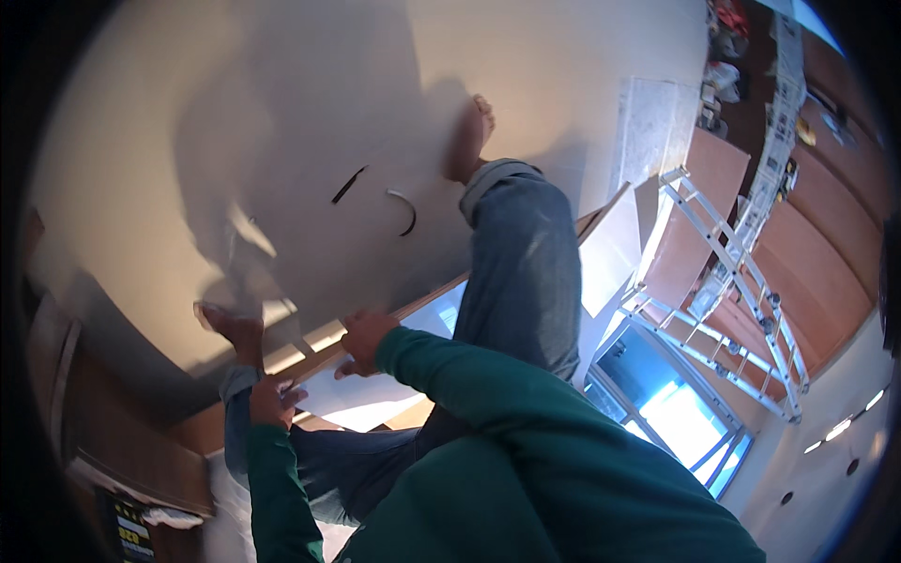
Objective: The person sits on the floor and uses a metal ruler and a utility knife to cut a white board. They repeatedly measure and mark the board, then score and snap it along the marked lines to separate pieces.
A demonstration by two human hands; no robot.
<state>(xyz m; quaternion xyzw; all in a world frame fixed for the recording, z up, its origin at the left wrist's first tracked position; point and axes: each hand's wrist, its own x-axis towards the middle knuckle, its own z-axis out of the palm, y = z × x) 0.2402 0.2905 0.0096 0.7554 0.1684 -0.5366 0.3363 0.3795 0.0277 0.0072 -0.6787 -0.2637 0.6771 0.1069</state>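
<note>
Below me spreads a large pale board point(310, 122) with a brown edge. My right hand point(369, 340) is at that edge, thumb below and fingers above, closed around it as far as I can make out. To its left, my left hand point(272, 403) is half curled beside my left shin, close to the same edge. Whatever its fingers pinch is too small to make out. On the board lie a short dark strip point(350, 185) and a curved, partly white and partly dark strip point(405, 211). My bare feet rest on the pale surface.
An aluminium stepladder point(741, 272) stands at the right, near a bright window point(680, 418). Brown panels point(807, 272) and assorted clutter point(723, 84) lie at the far right. A white panel point(610, 253) is beside my right knee. Brown woodwork point(131, 441) stands at the lower left.
</note>
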